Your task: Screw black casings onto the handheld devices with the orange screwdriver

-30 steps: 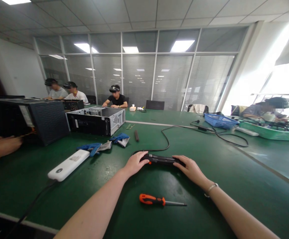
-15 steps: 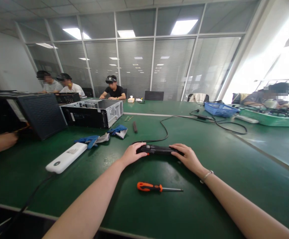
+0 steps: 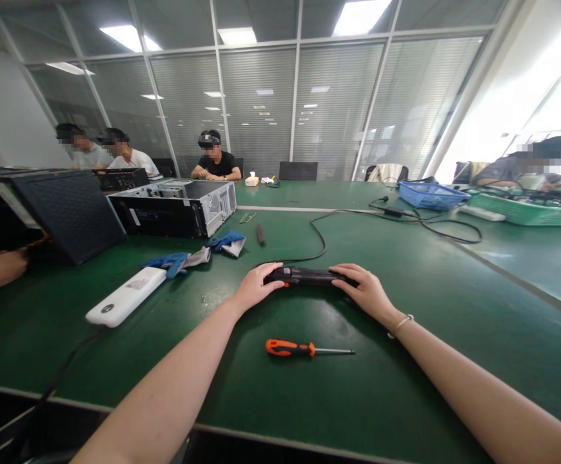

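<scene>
A long, slim, black electric screwdriver (image 3: 304,276) lies crosswise in front of me at table height, with a small orange switch near its left end. My left hand (image 3: 260,283) is closed round that left end, thumb on the near side and fingers over the far side. Around the right end my right hand (image 3: 362,288) is closed in the same way. A black cord (image 3: 323,240) runs off behind the tool toward the far right. Nearer to me, between my forearms, an orange-and-black hand screwdriver (image 3: 290,348) lies with its shaft pointing right.
Left of me are a white power strip (image 3: 128,296), blue-grey gloves (image 3: 178,263) and an open computer case (image 3: 164,212). A co-worker's hand (image 3: 0,269) is at a dark case (image 3: 72,212). Blue (image 3: 430,196) and green baskets (image 3: 532,209) stand far right. Other people sit round the table.
The whole view has shifted, with the table's things now higher in the picture. Both hands keep their hold on the electric screwdriver, and the hand screwdriver lies as before.
</scene>
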{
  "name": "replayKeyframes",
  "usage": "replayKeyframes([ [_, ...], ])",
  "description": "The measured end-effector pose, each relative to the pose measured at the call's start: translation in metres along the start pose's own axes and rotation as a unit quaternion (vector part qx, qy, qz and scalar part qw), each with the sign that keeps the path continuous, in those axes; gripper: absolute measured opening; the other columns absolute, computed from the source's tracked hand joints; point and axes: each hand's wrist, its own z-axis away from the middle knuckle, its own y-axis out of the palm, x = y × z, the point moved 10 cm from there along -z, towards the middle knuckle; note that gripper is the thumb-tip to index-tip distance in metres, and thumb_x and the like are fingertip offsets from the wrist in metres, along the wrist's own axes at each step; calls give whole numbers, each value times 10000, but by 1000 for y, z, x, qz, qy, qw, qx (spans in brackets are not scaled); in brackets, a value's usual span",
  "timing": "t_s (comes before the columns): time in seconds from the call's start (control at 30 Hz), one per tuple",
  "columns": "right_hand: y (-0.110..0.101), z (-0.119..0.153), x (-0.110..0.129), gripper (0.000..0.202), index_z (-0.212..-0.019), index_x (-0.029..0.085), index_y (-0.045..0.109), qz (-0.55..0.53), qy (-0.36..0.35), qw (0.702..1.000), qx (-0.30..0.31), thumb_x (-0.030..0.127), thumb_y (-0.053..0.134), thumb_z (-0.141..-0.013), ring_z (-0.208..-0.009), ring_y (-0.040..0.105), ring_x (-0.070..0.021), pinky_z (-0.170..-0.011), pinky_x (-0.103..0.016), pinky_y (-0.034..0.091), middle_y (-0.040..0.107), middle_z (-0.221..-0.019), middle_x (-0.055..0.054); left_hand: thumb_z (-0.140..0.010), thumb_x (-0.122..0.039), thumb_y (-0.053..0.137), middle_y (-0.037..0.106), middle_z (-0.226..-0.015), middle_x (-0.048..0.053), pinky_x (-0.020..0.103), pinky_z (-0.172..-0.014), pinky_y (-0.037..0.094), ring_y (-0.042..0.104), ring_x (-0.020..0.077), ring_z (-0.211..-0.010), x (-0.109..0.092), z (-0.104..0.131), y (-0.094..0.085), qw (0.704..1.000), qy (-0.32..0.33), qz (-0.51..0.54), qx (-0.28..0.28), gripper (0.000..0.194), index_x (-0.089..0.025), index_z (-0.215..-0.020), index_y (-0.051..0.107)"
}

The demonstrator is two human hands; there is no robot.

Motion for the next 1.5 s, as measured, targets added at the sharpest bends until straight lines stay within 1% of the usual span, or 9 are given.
replayKeyframes([
  [0.13, -1, 0, -2, 322, -1141, 275, 677, -7, 3, 1000, -3, 424, 550, -885, -1028, 624, -225, -964, -379, 479, 660, -1140, -40, -820, -298, 702, 621, -1271, 85, 365, -1046, 412, 570, 244, -1173, -1, -1, 1, 1000, 17, -3, 1, 444, -185, -1236, 599],
  [0.37, -1, 0, -3, 314, -1131, 275, 681, -14, 8, 1000, -5, 418, 558, -880, -1035, 623, -234, -970, -397, 478, 660, -1142, -45, -849, -365, 667, 609, -1291, 61, 379, -1042, 407, 560, 251, -1181, 5, 0, 5, 999, 9, -34, 10, 438, -231, -1257, 579],
  [0.73, 0, 0, -2, 306, -1115, 268, 687, -26, 7, 1000, 9, 398, 609, -849, -1002, 631, -228, -956, -399, 481, 667, -1116, -44, -817, -330, 680, 641, -1251, 61, 342, -1016, 427, 589, 242, -1152, 1, -1, 0, 999, -26, 13, 16, 413, -209, -1207, 624],
  [0.9, 1, -1, -6, 306, -1105, 268, 688, -33, 12, 999, 21, 405, 616, -841, -1009, 630, -222, -957, -382, 477, 664, -1121, -35, -798, -288, 687, 677, -1185, 53, 332, -960, 464, 628, 239, -1075, 6, -2, 0, 998, -56, 30, 11, 380, -197, -1165, 647],
  [1.03, 4, -3, -7, 316, -1093, 259, 688, -36, 15, 998, 44, 420, 624, -829, -996, 637, -224, -944, -382, 483, 671, -1112, -39, -765, -277, 714, 689, -1153, 57, 328, -912, 493, 652, 240, -1014, 7, -4, 4, 997, -66, 27, 27, 388, -187, -1139, 659],
  [1.1, 5, -4, -8, 325, -1094, 251, 684, -34, 16, 998, 54, 425, 620, -827, -998, 637, -228, -939, -386, 483, 677, -1104, -43, -763, -281, 716, 683, -1166, 72, 347, -939, 480, 644, 253, -1042, 5, -4, 4, 997, -63, 6, 31, 397, -182, -1143, 661],
  [1.23, 8, -4, -11, 349, -1124, 248, 667, -23, 18, 997, 74, 427, 607, -830, -993, 640, -239, -911, -393, 493, 690, -1091, -47, -746, -296, 734, 611, -1286, 103, 377, -1041, 402, 545, 284, -1213, 1, -4, 0, 998, -54, -34, 23, 416, -192, -1144, 671],
  [1.4, 12, -5, -15, 370, -1137, 257, 661, -10, 12, 995, 100, 433, 626, -813, -972, 646, -234, -910, -385, 496, 693, -1094, -38, -770, -326, 702, 696, -1140, 62, 326, -923, 490, 663, 246, -1000, 8, -4, 5, 996, -77, -8, 50, 425, -200, -1174, 654],
  [1.5, 13, -6, -17, 373, -1138, 263, 662, -4, 11, 994, 108, 428, 637, -804, -960, 649, -235, -916, -388, 493, 690, -1099, -39, -771, -328, 700, 693, -1149, 63, 314, -930, 480, 660, 246, -1000, 7, -5, 6, 996, -77, -12, 54, 422, -192, -1168, 658],
])
